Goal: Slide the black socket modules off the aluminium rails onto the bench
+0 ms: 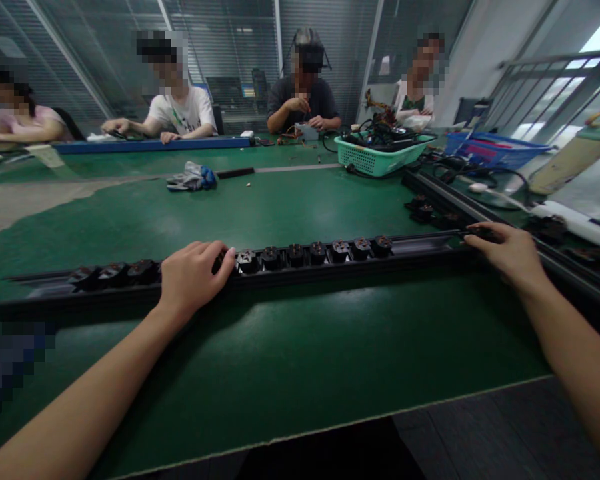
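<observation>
A long black channel (420, 245) lies across the table, with a row of black socket modules (317, 252) seated in it, metal contacts facing up. My left hand (193, 275) is closed over the channel left of its middle, thumb and fingers around a dark socket module (219, 261) that is mostly covered. More socket modules (113, 272) sit tilted in the channel to the left of that hand. At the channel's right end, my right hand (513, 252) pinches a small black part (487, 233) that looks like another socket module; the fingers partly hide it.
Another black channel (460, 200) runs along the right side, with loose sockets (423, 210) beside it. Farther back are a green basket (380, 160) of cables, a blue basket (500, 153) and gloves (193, 177). Several people sit across the green table (320, 347).
</observation>
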Available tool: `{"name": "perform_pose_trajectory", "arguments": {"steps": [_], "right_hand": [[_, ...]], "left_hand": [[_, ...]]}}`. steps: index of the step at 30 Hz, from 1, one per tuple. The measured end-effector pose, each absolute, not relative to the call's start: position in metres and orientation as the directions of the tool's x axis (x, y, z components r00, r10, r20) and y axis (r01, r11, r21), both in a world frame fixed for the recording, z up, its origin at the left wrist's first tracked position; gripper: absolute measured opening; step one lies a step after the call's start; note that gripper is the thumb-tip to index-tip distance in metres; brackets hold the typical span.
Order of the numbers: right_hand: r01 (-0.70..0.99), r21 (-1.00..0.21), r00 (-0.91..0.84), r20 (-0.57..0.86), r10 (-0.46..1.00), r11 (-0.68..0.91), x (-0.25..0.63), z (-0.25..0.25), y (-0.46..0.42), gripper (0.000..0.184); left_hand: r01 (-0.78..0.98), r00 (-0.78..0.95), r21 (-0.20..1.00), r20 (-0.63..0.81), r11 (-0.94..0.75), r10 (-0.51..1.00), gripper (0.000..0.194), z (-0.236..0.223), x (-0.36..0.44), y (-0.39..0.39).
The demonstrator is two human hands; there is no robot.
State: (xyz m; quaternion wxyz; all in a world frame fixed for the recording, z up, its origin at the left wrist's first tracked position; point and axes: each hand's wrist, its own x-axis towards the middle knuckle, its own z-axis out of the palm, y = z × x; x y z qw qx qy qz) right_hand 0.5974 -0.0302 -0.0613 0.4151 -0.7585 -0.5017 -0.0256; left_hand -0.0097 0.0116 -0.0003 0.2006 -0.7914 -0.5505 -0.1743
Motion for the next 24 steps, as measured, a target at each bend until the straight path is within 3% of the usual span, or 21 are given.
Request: {"name": "perform_pose_trajectory", "arguments": {"steps": [9,15,20,24], "right_hand": [[0.740,-0.580,0.633,0.426,0.646,-0.342,0.583,-0.049,-0.031,0.036],[0.644,-0.662,0.716,0.346,0.606,-0.383,0.586,-0.050,-0.031,0.048],[0.738,-0.518,0.633,0.312,0.708,-0.432,0.582,-0.044,-0.033,0.032],[0.788,-0.485,0.569,0.340,0.749,-0.379,0.578,-0.042,-0.037,0.041]], "left_hand": [[0.940,0.338,-0.137,0.503,-0.313,0.795,0.051,-0.001,-0.009,0.013],[0.938,0.343,-0.140,0.498,-0.316,0.797,0.051,0.000,-0.010,0.012],[0.938,0.344,-0.139,0.503,-0.318,0.793,0.051,-0.001,-0.011,0.012],[0.936,0.347,-0.136,0.502,-0.323,0.792,0.051,-0.002,-0.011,0.013]]}}
